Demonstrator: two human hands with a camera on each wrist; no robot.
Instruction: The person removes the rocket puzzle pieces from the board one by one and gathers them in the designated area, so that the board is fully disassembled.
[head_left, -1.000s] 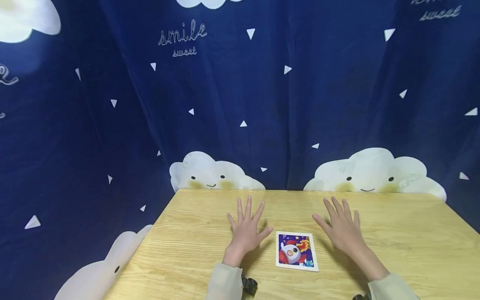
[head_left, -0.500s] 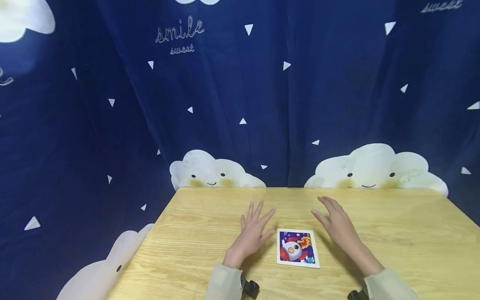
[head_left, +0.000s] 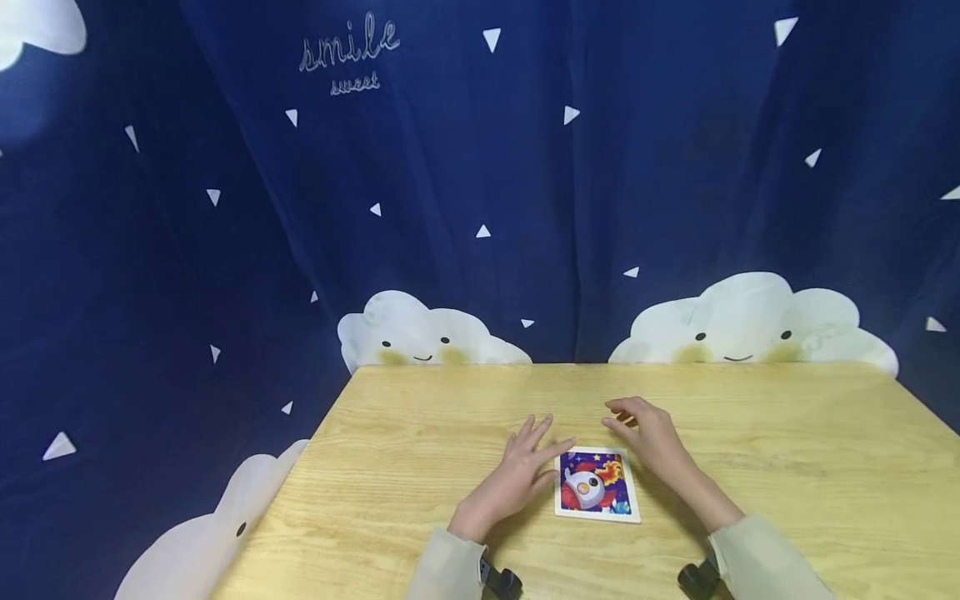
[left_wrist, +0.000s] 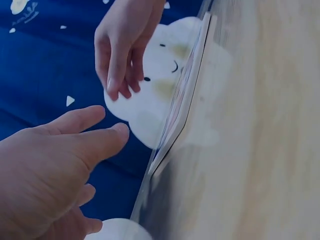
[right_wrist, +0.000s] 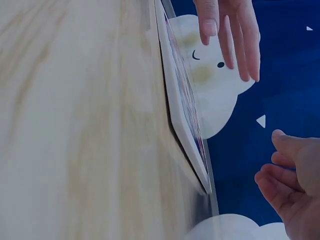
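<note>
At lower centre of the head view, the white-edged picture tile (head_left: 597, 485) lies flat on the surface (head_left: 390, 467), between left hand (head_left: 513, 477), fingers spread, and right hand (head_left: 654, 437), fingers loosely bent; neither touches it. Handling judgement: meet opposite side edges low, pressure light and even, lest the thin tile skid.

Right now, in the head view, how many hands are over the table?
2: the left hand, at the square picture board's left side, and the right hand, by its far right corner. No others are visible.
</note>
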